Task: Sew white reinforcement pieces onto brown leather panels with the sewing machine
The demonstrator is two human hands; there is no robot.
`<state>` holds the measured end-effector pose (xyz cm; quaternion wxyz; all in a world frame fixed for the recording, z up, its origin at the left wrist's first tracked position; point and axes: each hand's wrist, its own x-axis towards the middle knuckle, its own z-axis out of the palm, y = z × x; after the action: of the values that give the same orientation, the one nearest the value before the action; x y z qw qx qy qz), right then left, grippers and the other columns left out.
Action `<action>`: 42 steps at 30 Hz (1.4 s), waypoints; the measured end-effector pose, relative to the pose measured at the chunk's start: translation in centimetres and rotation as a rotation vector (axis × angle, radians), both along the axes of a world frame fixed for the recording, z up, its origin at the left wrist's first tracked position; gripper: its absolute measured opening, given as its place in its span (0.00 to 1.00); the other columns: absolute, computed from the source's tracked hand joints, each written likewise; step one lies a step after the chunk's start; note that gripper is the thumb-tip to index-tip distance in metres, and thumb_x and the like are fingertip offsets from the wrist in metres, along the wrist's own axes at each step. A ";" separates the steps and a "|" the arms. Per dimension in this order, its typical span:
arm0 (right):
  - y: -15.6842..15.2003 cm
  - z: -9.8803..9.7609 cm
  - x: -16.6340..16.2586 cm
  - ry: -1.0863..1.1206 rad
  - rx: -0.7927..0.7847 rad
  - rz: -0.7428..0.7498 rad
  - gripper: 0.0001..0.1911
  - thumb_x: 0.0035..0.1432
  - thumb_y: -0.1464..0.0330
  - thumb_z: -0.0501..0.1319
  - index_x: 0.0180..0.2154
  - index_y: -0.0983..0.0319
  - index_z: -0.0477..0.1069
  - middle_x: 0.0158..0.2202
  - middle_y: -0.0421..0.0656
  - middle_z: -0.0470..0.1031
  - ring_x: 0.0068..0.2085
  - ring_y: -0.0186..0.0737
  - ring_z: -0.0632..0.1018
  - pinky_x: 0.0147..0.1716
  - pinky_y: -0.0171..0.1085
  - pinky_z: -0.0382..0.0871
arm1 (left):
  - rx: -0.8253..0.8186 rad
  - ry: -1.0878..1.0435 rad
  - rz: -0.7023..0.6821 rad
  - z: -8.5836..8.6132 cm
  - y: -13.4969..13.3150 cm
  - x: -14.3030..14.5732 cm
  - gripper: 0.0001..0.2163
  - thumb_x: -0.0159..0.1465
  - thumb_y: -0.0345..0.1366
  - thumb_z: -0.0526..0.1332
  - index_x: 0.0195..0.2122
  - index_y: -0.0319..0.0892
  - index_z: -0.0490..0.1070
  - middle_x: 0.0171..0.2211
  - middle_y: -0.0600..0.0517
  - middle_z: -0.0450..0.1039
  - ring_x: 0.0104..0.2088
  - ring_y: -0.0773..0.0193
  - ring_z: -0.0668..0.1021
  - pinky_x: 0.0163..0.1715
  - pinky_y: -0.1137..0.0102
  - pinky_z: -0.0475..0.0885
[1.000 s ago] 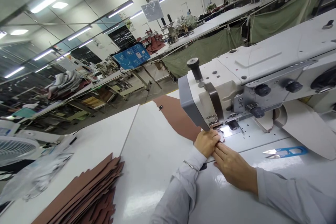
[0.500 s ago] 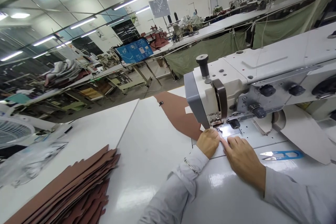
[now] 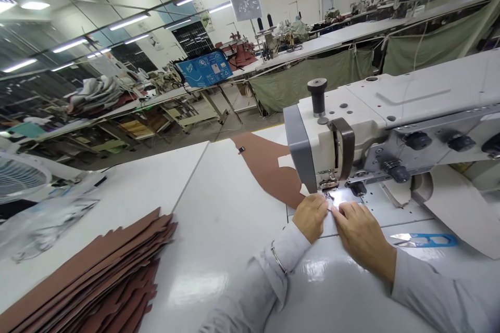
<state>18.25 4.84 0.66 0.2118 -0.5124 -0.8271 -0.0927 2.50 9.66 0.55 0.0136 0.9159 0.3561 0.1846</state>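
Close in front of the presser foot of a sewing machine (image 3: 328, 183), my left hand (image 3: 311, 214) is closed, its fingertips pinching the near end of a flat brown leather-like piece (image 3: 265, 169). That piece stretches away to the left of the machine head, with a cutout and a small black tag on it. My right hand (image 3: 361, 231) lies just right of the needle area, thumb and fingers drawn together. Its fingertips almost meet the left ones, and what they pinch is too small to make out. The lit needle plate (image 3: 342, 196) lies just beyond both hands.
Blue thread snips (image 3: 427, 240) lie right of my right hand. A stack of brown cut pieces (image 3: 105, 265) fills the lower left of the white table. A fan (image 3: 23, 177) and clear plastic bag (image 3: 42, 234) are at far left. White material (image 3: 461, 208) lies under the machine arm.
The view has shifted slightly, so the machine and snips appear farther right. Both hands stay at the needle area with nearly the same grip; the brown piece has barely moved.
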 end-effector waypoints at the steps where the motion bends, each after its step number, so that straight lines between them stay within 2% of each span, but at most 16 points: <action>1: 0.0 0.0 0.0 0.018 0.006 0.006 0.12 0.60 0.75 0.49 0.41 0.66 0.70 0.31 0.46 0.64 0.34 0.42 0.63 0.33 0.40 0.53 | 0.003 -0.018 -0.013 0.1 0.0 -0.1 0.07 0.60 0.26 0.52 0.37 0.37 0.67 0.40 0.46 0.70 0.46 0.59 0.70 0.50 0.65 0.68; 8: -0.4 -0.1 0.5 0.142 0.021 0.026 0.14 0.62 0.72 0.48 0.46 0.69 0.67 0.36 0.48 0.66 0.37 0.42 0.64 0.37 0.40 0.56 | 0.131 0.063 -0.023 -0.2 -0.5 -0.2 0.12 0.63 0.25 0.47 0.43 0.34 0.66 0.43 0.41 0.69 0.49 0.55 0.69 0.48 0.62 0.69; 12: -0.7 -0.3 0.4 0.071 0.036 0.016 0.16 0.61 0.74 0.49 0.49 0.69 0.64 0.37 0.48 0.66 0.38 0.43 0.64 0.36 0.40 0.56 | 0.176 0.104 0.012 -0.7 -0.8 0.3 0.12 0.64 0.25 0.46 0.43 0.33 0.66 0.42 0.41 0.69 0.47 0.57 0.71 0.48 0.63 0.69; 15: -0.7 -0.1 0.0 -0.031 -0.008 -0.037 0.15 0.59 0.74 0.50 0.47 0.67 0.67 0.36 0.47 0.65 0.37 0.43 0.64 0.36 0.41 0.55 | 0.186 0.133 0.028 -0.6 -0.9 0.4 0.11 0.65 0.25 0.45 0.41 0.33 0.66 0.40 0.42 0.70 0.46 0.58 0.71 0.47 0.64 0.69; 17: -0.7 0.1 -0.1 -0.093 -0.036 -0.059 0.14 0.58 0.75 0.51 0.45 0.66 0.68 0.36 0.47 0.65 0.37 0.44 0.64 0.36 0.42 0.55 | 0.172 0.129 0.031 -0.3 -0.9 0.4 0.11 0.65 0.26 0.45 0.41 0.33 0.66 0.40 0.43 0.70 0.46 0.58 0.71 0.47 0.64 0.69; 22: -0.6 0.3 -0.2 -0.165 -0.054 -0.065 0.16 0.57 0.75 0.52 0.47 0.67 0.67 0.36 0.48 0.65 0.37 0.44 0.64 0.36 0.42 0.55 | 0.107 0.107 0.027 0.4 -0.9 0.1 0.14 0.64 0.26 0.46 0.49 0.35 0.62 0.42 0.44 0.69 0.47 0.58 0.71 0.48 0.65 0.68; 27: -0.6 0.2 -0.2 -0.163 -0.070 -0.065 0.16 0.57 0.75 0.52 0.47 0.66 0.67 0.36 0.48 0.65 0.38 0.45 0.64 0.37 0.42 0.54 | 0.051 0.143 0.052 0.5 -0.9 0.1 0.14 0.60 0.24 0.48 0.47 0.35 0.63 0.44 0.43 0.68 0.48 0.57 0.70 0.47 0.64 0.69; 36: -0.3 0.2 -0.1 -0.132 -0.048 -0.053 0.14 0.57 0.75 0.52 0.45 0.65 0.69 0.35 0.48 0.65 0.36 0.43 0.63 0.37 0.41 0.53 | 0.035 0.122 0.073 0.3 -0.9 0.2 0.14 0.61 0.24 0.47 0.47 0.32 0.64 0.45 0.40 0.67 0.49 0.56 0.69 0.49 0.63 0.68; 42: 0.8 -0.2 0.3 -0.096 -0.021 -0.053 0.15 0.58 0.73 0.52 0.46 0.64 0.69 0.34 0.47 0.65 0.37 0.43 0.63 0.37 0.40 0.53 | -0.009 0.214 0.124 0.8 -0.1 0.6 0.14 0.60 0.22 0.48 0.46 0.30 0.65 0.44 0.41 0.68 0.45 0.56 0.71 0.47 0.64 0.69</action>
<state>18.50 5.68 0.47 0.1638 -0.5312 -0.8234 -0.1139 3.14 9.51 1.34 -0.0317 0.9066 0.4122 0.0849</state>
